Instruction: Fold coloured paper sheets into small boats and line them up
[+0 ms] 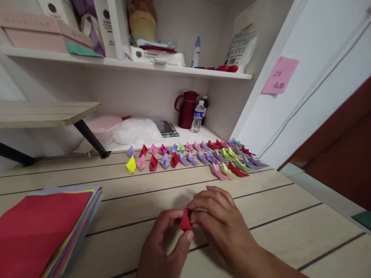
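My left hand (165, 243) and my right hand (220, 222) meet low in the middle of the view, both pinching a small folded piece of red paper (185, 221) just above the wooden table (275, 208). The fingers of both hands are closed on it. Beyond them, rows of several small folded paper boats (197, 158) in yellow, pink, red, purple and green stand on the table. A stack of coloured paper sheets (43, 227) with a red sheet on top lies at the left, close to my left hand.
A dark red jug (186, 109) and a water bottle (198, 116) stand on the white shelf at the back. A raised wooden board on black legs (46, 112) is at the left. A pink sticky note (279, 75) is on the white panel at the right.
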A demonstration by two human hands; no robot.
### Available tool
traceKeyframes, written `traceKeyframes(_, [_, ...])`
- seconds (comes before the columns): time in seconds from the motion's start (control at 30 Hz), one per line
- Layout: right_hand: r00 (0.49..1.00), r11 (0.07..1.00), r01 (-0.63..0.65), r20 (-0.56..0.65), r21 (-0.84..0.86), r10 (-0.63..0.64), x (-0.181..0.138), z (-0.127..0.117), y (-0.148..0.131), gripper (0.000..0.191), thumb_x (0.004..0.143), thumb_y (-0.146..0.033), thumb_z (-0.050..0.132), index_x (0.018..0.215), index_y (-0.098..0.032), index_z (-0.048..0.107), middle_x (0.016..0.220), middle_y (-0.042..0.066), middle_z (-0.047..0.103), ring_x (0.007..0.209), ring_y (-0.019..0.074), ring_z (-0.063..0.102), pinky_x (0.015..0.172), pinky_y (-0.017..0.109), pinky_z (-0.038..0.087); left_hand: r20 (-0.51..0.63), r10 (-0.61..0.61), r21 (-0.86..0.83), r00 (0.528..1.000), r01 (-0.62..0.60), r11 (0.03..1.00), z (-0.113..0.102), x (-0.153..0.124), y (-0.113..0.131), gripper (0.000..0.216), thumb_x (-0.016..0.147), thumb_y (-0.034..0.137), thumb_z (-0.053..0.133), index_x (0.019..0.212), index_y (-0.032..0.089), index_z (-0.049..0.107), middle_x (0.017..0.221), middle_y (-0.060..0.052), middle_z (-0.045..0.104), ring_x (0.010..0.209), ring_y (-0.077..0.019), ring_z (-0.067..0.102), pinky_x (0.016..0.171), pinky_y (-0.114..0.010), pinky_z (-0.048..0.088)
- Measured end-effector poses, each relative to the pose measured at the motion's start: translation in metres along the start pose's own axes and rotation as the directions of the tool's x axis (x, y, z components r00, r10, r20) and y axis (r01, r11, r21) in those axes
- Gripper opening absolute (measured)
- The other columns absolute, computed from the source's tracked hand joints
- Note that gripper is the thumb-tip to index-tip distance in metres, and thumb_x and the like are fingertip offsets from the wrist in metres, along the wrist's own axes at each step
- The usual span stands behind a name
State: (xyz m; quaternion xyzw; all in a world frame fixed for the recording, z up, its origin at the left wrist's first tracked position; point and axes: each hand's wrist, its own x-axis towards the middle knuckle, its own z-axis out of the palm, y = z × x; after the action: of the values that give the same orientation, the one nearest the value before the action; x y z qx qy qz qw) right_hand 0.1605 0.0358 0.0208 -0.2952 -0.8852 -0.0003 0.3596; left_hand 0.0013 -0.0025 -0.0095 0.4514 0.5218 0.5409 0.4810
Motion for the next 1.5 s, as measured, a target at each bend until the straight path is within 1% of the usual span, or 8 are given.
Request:
traceKeyframes(0.13, [0.999, 0.997, -0.028, -0.018, 0.066, 0.029, 0.002, 0.001, 0.003, 0.013, 0.090, -0.009, 0.051, 0.089, -0.019, 0.058, 0.101, 0.004, 0.069, 0.096, 0.0200, 0.056, 0.091, 0.042, 0.038, -0.027, 0.185, 0.199, 0.982, -0.176, 0.964, 0.001, -0.001, -0.016, 0.037, 0.073, 0.023, 0.062, 0.110, 0.026, 0.063, 0.103, -0.003, 0.071, 0.093, -0.0205, 0.066, 0.086, -0.033, 0.049])
traceKeyframes(0.23, [0.997, 0.993, -0.083, 0.004, 0.085, 0.083, 0.002, 0.001, 0.004, 0.014, 0.089, -0.009, 0.050, 0.084, -0.019, 0.059, 0.097, 0.004, 0.069, 0.093, 0.0200, 0.056, 0.086, 0.040, 0.040, 0.042, 0.384, 0.355, 0.922, -0.373, 0.857, 0.000, 0.000, -0.027, 0.058, 0.071, 0.014, 0.057, 0.126, 0.031, 0.054, 0.118, -0.003, 0.064, 0.106, -0.0212, 0.061, 0.092, -0.037, 0.047])
traceKeyframes(0.33, [0.994, 0.991, -0.105, 0.042, 0.086, 0.102, 0.001, 0.001, 0.004, 0.014, 0.089, -0.010, 0.052, 0.081, -0.019, 0.059, 0.097, 0.004, 0.069, 0.093, 0.0200, 0.056, 0.085, 0.039, 0.040, 0.128, 0.476, 0.420, 0.870, -0.482, 0.769, -0.002, 0.001, -0.027, 0.054, 0.073, 0.009, 0.052, 0.121, 0.034, 0.056, 0.119, -0.004, 0.059, 0.112, -0.0217, 0.056, 0.095, -0.039, 0.046])
traceKeyframes(0.53, [0.993, 0.992, -0.090, 0.083, 0.083, 0.083, -0.001, 0.001, -0.003, 0.014, 0.092, -0.014, 0.055, 0.081, -0.019, 0.062, 0.096, 0.002, 0.070, 0.096, 0.0186, 0.058, 0.095, 0.041, 0.035, 0.108, 0.446, 0.494, 0.889, -0.437, 0.752, -0.004, 0.003, -0.018, 0.027, 0.071, 0.006, 0.050, 0.086, 0.027, 0.058, 0.108, -0.003, 0.056, 0.106, -0.0194, 0.058, 0.091, -0.034, 0.047])
traceKeyframes(0.67, [0.987, 0.987, -0.126, 0.116, 0.098, 0.115, -0.002, 0.001, -0.003, 0.016, 0.093, -0.014, 0.052, 0.083, -0.019, 0.064, 0.095, 0.003, 0.070, 0.094, 0.0192, 0.058, 0.093, 0.041, 0.036, 0.178, 0.418, 0.551, 0.891, -0.442, 0.708, -0.006, 0.004, -0.015, 0.023, 0.076, 0.006, 0.050, 0.085, 0.026, 0.055, 0.107, -0.003, 0.055, 0.106, -0.0178, 0.058, 0.090, -0.032, 0.046])
traceKeyframes(0.8, [0.977, 0.983, -0.158, 0.159, 0.089, 0.143, -0.003, 0.003, -0.002, 0.016, 0.093, -0.015, 0.053, 0.082, -0.019, 0.064, 0.091, 0.004, 0.070, 0.093, 0.0206, 0.058, 0.091, 0.041, 0.036, 0.290, 0.356, 0.620, 0.889, -0.457, 0.638, -0.012, 0.007, -0.013, 0.018, 0.079, 0.009, 0.051, 0.085, 0.026, 0.050, 0.093, -0.001, 0.059, 0.090, -0.0178, 0.061, 0.081, -0.033, 0.049])
traceKeyframes(1.03, [0.961, 0.974, -0.204, 0.209, 0.102, 0.180, -0.004, 0.004, -0.002, 0.014, 0.092, -0.016, 0.055, 0.080, -0.019, 0.061, 0.092, 0.002, 0.070, 0.094, 0.0196, 0.058, 0.091, 0.039, 0.036, 0.239, 0.240, 0.713, 0.941, -0.338, 0.614, -0.016, 0.009, -0.011, 0.021, 0.073, 0.012, 0.060, 0.080, 0.025, 0.045, 0.090, -0.001, 0.059, 0.084, -0.0219, 0.059, 0.076, -0.039, 0.049])
traceKeyframes(1.5, [0.909, 0.950, -0.310, 0.305, 0.035, 0.285, -0.008, 0.003, -0.001, 0.011, 0.087, -0.017, 0.058, 0.078, -0.020, 0.063, 0.084, 0.001, 0.067, 0.085, 0.0188, 0.057, 0.083, 0.036, 0.037, 0.385, 0.297, 0.748, 0.874, -0.484, 0.453, -0.016, 0.007, -0.012, 0.020, 0.075, 0.004, 0.050, 0.077, 0.024, 0.047, 0.096, -0.004, 0.061, 0.091, -0.0231, 0.061, 0.076, -0.040, 0.048])
